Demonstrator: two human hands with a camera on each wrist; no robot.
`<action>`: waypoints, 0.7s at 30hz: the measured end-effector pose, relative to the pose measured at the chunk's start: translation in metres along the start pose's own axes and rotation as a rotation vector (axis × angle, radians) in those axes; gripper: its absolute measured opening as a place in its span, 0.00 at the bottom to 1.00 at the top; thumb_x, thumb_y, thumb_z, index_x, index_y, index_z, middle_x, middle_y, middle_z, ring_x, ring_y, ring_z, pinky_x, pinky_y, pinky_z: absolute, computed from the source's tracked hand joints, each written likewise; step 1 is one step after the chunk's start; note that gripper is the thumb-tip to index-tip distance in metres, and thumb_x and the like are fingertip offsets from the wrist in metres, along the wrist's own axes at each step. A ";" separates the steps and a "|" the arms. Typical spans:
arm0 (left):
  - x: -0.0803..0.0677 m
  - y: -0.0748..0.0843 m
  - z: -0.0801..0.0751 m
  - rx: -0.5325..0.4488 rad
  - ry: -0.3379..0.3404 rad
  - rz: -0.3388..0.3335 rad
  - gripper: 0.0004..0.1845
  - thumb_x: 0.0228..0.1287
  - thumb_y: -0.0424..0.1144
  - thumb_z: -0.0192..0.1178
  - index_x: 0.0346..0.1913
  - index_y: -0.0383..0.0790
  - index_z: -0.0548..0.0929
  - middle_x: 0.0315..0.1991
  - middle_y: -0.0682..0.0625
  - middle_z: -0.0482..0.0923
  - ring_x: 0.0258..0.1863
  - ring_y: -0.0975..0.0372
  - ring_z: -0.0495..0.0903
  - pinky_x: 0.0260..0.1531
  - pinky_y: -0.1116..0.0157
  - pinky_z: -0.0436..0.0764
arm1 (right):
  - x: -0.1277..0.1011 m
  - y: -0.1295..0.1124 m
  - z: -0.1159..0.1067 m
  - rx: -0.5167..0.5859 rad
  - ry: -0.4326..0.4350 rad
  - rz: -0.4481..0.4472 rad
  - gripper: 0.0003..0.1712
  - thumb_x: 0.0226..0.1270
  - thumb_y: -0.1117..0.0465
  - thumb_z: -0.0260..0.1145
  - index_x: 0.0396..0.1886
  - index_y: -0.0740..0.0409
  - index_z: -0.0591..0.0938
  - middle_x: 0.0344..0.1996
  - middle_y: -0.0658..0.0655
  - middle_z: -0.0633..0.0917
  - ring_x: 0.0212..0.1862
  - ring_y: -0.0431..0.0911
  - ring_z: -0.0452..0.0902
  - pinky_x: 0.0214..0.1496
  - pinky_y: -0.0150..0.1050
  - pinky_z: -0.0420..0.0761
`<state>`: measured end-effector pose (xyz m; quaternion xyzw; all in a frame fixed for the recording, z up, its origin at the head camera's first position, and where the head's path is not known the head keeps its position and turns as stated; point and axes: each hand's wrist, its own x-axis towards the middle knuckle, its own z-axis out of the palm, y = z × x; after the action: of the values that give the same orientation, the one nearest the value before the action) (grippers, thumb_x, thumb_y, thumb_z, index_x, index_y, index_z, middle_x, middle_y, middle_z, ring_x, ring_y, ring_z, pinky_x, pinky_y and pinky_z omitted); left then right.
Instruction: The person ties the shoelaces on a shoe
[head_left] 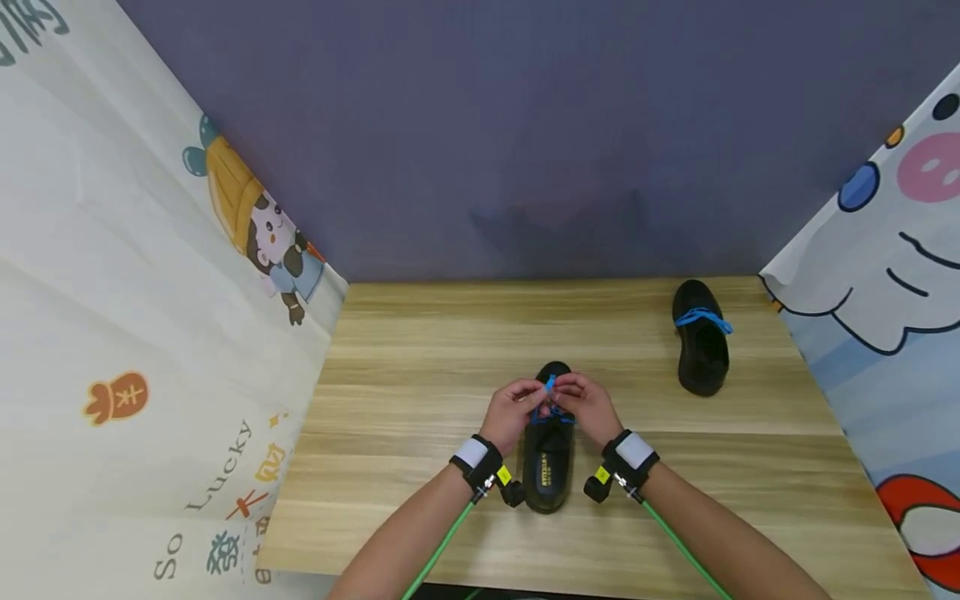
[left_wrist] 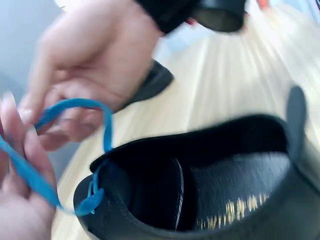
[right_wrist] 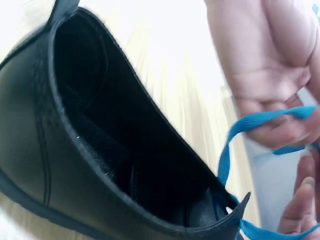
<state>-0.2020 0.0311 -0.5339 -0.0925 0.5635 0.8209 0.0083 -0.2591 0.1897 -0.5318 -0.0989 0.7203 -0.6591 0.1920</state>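
as both hands (head_left: 551,408) pinch, blue lace (head_left: 550,386) loops

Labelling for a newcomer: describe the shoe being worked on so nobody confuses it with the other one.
On the wooden table, look at the near edge, centre, between the left hand and the right hand. The black shoe lies there, heel toward the person, gold print on its insole. Unlike the other black shoe at far right, its blue lace is pinched in both hands.

The wooden table (head_left: 420,375) carries two black shoes. One shoe (head_left: 549,467) stands near the table's centre, at about 6 o'clock. The second shoe (head_left: 701,350), with a blue lace, stands at 2 o'clock, well apart.
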 end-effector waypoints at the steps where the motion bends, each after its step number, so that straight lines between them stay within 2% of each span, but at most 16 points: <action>1: 0.000 -0.001 0.002 0.045 0.021 0.002 0.05 0.70 0.32 0.62 0.42 0.34 0.86 0.35 0.52 0.80 0.28 0.65 0.80 0.33 0.69 0.80 | 0.000 0.000 0.001 0.010 0.004 -0.005 0.16 0.68 0.73 0.64 0.52 0.75 0.74 0.42 0.61 0.86 0.40 0.35 0.81 0.44 0.30 0.80; 5: -0.001 -0.003 0.006 0.118 0.117 0.005 0.11 0.67 0.34 0.66 0.45 0.27 0.85 0.36 0.50 0.80 0.24 0.64 0.81 0.30 0.69 0.81 | -0.001 0.000 0.001 0.019 0.013 -0.038 0.19 0.68 0.74 0.65 0.54 0.71 0.70 0.44 0.64 0.87 0.40 0.36 0.83 0.45 0.29 0.79; 9: -0.001 -0.001 0.009 0.079 0.163 -0.007 0.11 0.68 0.33 0.65 0.46 0.26 0.85 0.37 0.48 0.82 0.25 0.63 0.83 0.32 0.68 0.83 | -0.002 -0.002 0.000 -0.016 -0.024 -0.076 0.23 0.68 0.74 0.64 0.59 0.69 0.67 0.43 0.67 0.86 0.40 0.37 0.83 0.45 0.29 0.79; 12: -0.001 0.001 0.011 0.064 0.197 0.013 0.11 0.66 0.31 0.66 0.45 0.24 0.85 0.36 0.46 0.84 0.27 0.64 0.84 0.35 0.67 0.84 | -0.004 0.000 0.002 -0.019 -0.048 -0.121 0.28 0.67 0.77 0.63 0.64 0.70 0.65 0.41 0.68 0.86 0.39 0.39 0.84 0.43 0.30 0.80; 16: -0.001 0.004 0.014 0.117 0.252 0.079 0.08 0.62 0.28 0.68 0.41 0.24 0.86 0.34 0.44 0.86 0.28 0.64 0.84 0.38 0.59 0.86 | -0.003 0.000 0.001 -0.125 -0.083 -0.226 0.28 0.67 0.76 0.64 0.66 0.71 0.69 0.39 0.68 0.86 0.39 0.47 0.85 0.41 0.31 0.81; 21: 0.000 0.004 0.014 0.246 0.267 0.118 0.04 0.61 0.27 0.69 0.38 0.29 0.87 0.33 0.46 0.86 0.29 0.64 0.84 0.41 0.49 0.85 | -0.003 -0.003 -0.001 -0.326 -0.092 -0.289 0.21 0.67 0.74 0.66 0.59 0.68 0.79 0.36 0.60 0.85 0.39 0.50 0.82 0.41 0.33 0.81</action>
<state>-0.2042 0.0425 -0.5251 -0.1658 0.6603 0.7251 -0.1036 -0.2571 0.1918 -0.5287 -0.2608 0.7862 -0.5495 0.1095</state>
